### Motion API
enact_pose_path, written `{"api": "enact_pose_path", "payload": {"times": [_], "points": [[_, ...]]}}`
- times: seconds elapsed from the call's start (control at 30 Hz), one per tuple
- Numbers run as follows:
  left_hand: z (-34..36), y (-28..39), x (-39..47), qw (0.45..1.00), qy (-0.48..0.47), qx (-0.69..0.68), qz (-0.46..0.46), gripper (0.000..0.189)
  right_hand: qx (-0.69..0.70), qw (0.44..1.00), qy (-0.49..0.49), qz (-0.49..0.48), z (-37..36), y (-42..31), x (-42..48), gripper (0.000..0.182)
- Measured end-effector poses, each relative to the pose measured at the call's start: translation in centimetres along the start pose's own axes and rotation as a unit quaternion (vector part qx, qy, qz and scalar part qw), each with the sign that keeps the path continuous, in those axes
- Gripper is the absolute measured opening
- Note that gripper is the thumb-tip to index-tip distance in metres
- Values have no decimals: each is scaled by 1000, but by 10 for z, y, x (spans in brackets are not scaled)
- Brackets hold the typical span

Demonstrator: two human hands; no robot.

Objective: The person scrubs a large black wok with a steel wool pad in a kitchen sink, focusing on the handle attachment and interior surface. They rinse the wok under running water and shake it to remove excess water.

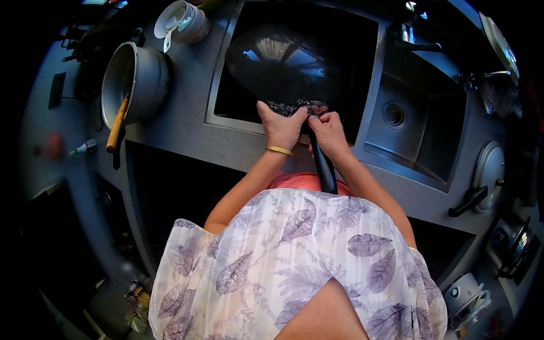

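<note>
A dark wok (276, 63) lies over the left basin of a double sink (371, 85), its rounded, shiny side up and its black handle (324, 163) pointing at my body. My left hand (282, 125), with a gold-coloured bangle at the wrist, presses a steel wool scourer (285, 108) against the wok's edge near the handle joint. Close beside it, my right hand (327, 129) grips the top of the handle by the metal bracket (318, 108); some of its fingers are hidden behind the handle.
On the left counter stand a deep metal pot (148, 85) with a wooden-handled tool (117, 125) across its rim, and stacked white containers (195, 27). The right basin (403, 140) has a drain, with a faucet (408, 36) behind. A pot lid (489, 176) lies at the right.
</note>
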State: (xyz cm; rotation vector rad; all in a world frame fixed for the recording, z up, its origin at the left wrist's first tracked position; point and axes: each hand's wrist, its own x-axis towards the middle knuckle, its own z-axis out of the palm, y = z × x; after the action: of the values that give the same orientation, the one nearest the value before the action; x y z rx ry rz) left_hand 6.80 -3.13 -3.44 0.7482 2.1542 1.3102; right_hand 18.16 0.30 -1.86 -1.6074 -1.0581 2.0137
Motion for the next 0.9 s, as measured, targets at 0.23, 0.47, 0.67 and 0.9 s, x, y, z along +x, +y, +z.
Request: {"api": "enact_pose_path", "payload": {"times": [0.23, 0.47, 0.67, 0.9], "points": [[-22, -9, -18, 995, 5, 43, 86, 75, 16, 1000, -7, -8, -3, 4, 3, 37], [-30, 46, -6, 897, -38, 191, 396, 21, 29, 999, -10, -18, -5, 4, 5, 38], [0, 52, 3, 857, -107, 344, 369, 24, 57, 997, -3, -42, -5, 14, 10, 36], [-9, 45, -4, 803, -153, 353, 456, 29, 54, 995, 15, -84, 2, 39, 33, 38]]}}
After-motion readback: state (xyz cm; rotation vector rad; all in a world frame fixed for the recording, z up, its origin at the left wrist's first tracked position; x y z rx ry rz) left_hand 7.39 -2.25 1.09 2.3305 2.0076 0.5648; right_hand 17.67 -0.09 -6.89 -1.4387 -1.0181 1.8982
